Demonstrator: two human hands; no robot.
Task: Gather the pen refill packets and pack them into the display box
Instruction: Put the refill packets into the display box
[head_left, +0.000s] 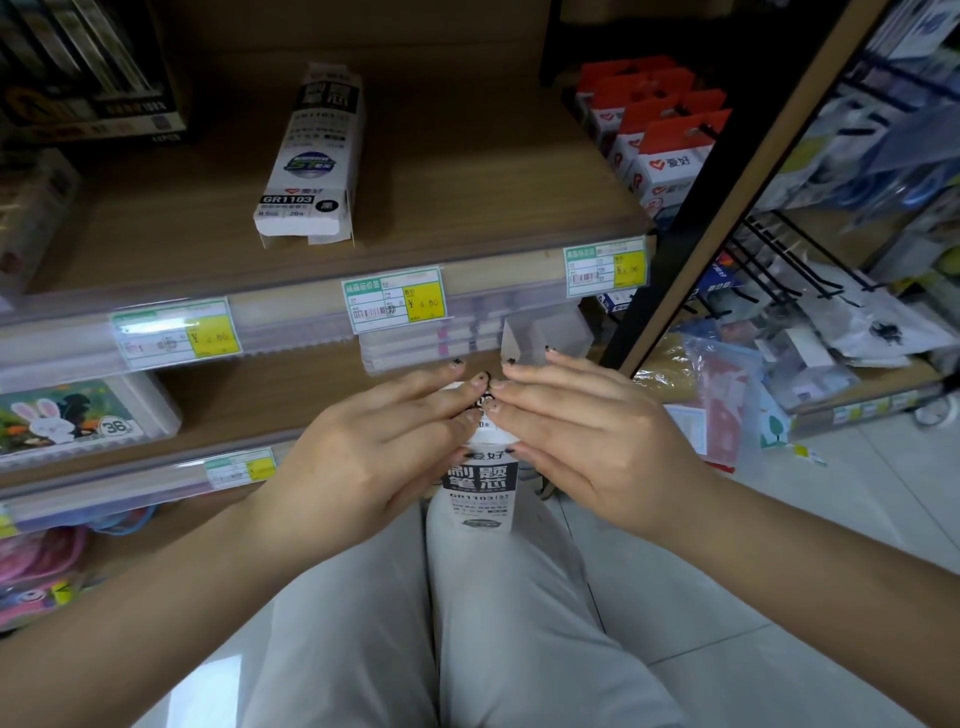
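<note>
A white and black refill packet (483, 493), or a stack of them, stands upright over my lap, printed side facing me. My left hand (384, 447) and my right hand (576, 431) press against its upper part from both sides, fingertips meeting over the top end. How many packets are in the grip I cannot tell. On the upper wooden shelf lies another white pen refill box (311, 161), lengthwise, open flaps toward the shelf edge. A small clear plastic box (545, 335) sits on the lower shelf just beyond my right fingertips.
Red-topped packets (670, 140) stand in a row at the upper shelf's right. Price tags (395, 299) line the shelf edges. A crayon case with a rabbit picture (72, 415) lies at lower left. Black wire hooks (779, 260) and bagged goods fill the rack at right.
</note>
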